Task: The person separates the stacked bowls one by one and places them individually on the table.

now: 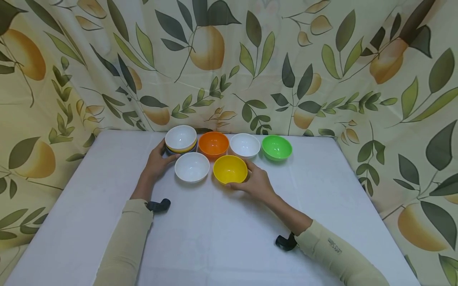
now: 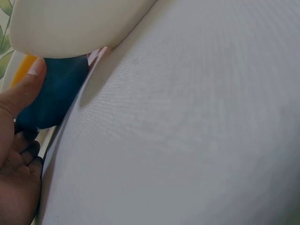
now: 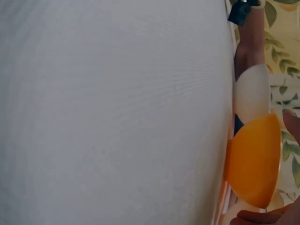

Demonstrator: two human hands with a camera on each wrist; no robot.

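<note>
At the back left of the table, my left hand holds a stack of bowls by its sides. The stack has a white bowl on top, a yellow one below it, and a dark blue bowl at the bottom. My right hand grips a yellow bowl at its right side, thumb toward the front and fingers behind. That bowl looks orange in the right wrist view. Between the hands stands a second white bowl, in front of the stack.
Behind the front bowls, an orange bowl, another white bowl and a green bowl stand in a row along the far edge. A white cloth covers the table. A patterned curtain hangs right behind it.
</note>
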